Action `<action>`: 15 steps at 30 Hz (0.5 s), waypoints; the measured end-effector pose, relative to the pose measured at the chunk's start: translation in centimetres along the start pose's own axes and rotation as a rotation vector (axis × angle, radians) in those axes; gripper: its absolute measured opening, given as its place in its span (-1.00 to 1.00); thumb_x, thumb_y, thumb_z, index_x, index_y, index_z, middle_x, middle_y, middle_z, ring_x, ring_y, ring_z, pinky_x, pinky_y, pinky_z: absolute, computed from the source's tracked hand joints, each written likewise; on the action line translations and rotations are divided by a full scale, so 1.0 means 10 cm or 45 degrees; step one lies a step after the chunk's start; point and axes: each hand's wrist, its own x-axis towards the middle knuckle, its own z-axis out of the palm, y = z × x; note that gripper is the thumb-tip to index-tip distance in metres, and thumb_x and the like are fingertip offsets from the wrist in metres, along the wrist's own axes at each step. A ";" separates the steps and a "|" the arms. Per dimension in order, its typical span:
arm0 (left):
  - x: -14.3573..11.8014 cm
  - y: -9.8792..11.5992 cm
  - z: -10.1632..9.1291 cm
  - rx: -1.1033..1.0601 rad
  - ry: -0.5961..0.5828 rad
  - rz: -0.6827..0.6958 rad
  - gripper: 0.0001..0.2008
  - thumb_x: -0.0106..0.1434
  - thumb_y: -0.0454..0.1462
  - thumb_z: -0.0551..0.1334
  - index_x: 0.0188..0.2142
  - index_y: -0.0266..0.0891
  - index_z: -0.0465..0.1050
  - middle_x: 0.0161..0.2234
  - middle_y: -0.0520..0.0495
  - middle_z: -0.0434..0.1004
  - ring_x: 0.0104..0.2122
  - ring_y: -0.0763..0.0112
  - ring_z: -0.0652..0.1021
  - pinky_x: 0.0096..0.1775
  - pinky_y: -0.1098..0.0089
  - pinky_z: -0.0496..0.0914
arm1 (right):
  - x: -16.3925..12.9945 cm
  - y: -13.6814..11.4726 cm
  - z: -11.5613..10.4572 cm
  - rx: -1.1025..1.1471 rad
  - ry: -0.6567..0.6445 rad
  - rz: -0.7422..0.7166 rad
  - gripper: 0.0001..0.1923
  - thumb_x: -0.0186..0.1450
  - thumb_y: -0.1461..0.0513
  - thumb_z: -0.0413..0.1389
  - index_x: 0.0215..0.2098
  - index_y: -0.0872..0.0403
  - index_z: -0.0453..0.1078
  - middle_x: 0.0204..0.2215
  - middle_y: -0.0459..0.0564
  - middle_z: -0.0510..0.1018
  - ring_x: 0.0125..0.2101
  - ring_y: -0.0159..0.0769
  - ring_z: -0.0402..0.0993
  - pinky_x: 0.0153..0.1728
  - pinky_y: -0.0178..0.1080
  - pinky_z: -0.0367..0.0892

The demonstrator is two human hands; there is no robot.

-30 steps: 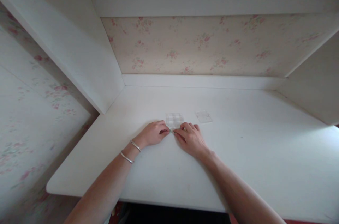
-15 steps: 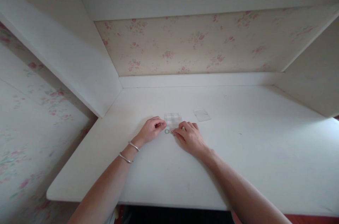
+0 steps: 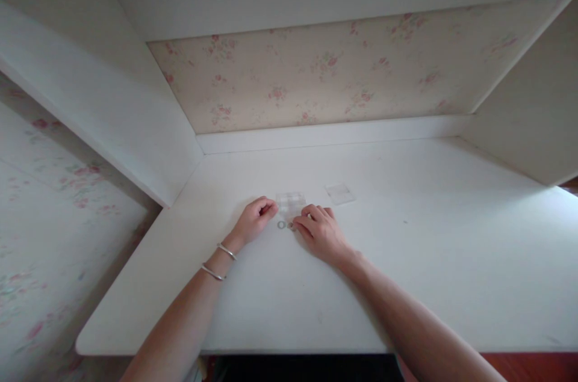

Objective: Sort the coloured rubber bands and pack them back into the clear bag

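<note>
Head view. Both bare hands are over a white desk [image 3: 433, 268], forearms entering from the lower edge. The left hand [image 3: 253, 219] rests at the near left side of a clear compartment box [image 3: 290, 200], its fingers curled and the thumb and fingertips pressed together. Two silver bangles sit around that wrist, the upper bangle [image 3: 227, 251] nearer the hand, the lower bangle [image 3: 213, 273] farther up the forearm.

The right hand [image 3: 321, 233] is at the box's near right corner, palm down, fingers bent. Its thumb and forefinger tips meet a small greenish-grey piece [image 3: 290, 227] on the desk; at this size it cannot be told whether they pinch the piece or only touch it. A greenish-grey ring [image 3: 279, 225] lies flat just left of that piece, between the two hands and just below the box.

The box lies on the desk, its inner divisions faintly visible. A separate clear square plate [image 3: 340, 194] lies flat to the right of the box, apart from it and beyond the right hand.

A dark speck [image 3: 405, 222] marks the surface farther right. Behind the desk are a white ledge [image 3: 334, 131] and floral wallpaper [image 3: 307, 81].
</note>
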 end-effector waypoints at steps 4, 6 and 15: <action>0.16 -0.06 0.05 0.062 0.193 -0.017 -0.73 0.24 -0.11 0.11 -0.37 -0.25 0.45 -0.50 0.05 0.33 -0.48 0.49 0.33 -0.43 0.48 0.24 | -0.01 0.02 0.01 0.031 0.041 0.030 -0.80 0.33 0.24 -0.01 -0.25 0.00 0.47 -0.27 -0.03 0.40 -0.27 -0.36 0.29 -0.19 -0.26 0.04; 0.24 -0.11 0.10 0.096 0.222 -0.033 -0.74 0.23 -0.13 0.12 -0.35 -0.25 0.47 -0.49 0.05 0.35 -0.48 0.48 0.35 -0.42 0.48 0.25 | -0.01 0.03 0.02 0.031 0.070 0.056 -0.80 0.33 0.24 -0.01 -0.25 0.01 0.48 -0.27 -0.02 0.40 -0.28 -0.36 0.29 -0.19 -0.26 0.05; 0.33 -0.16 0.22 0.176 0.168 -0.009 -0.76 0.22 -0.18 0.13 -0.33 -0.25 0.53 -0.42 -0.01 0.48 -0.43 0.45 0.43 -0.34 0.44 0.31 | 0.02 0.10 0.06 0.109 0.153 0.212 -0.80 0.33 0.22 0.00 -0.24 0.00 0.47 -0.29 -0.02 0.41 -0.25 -0.34 0.34 -0.18 -0.25 0.12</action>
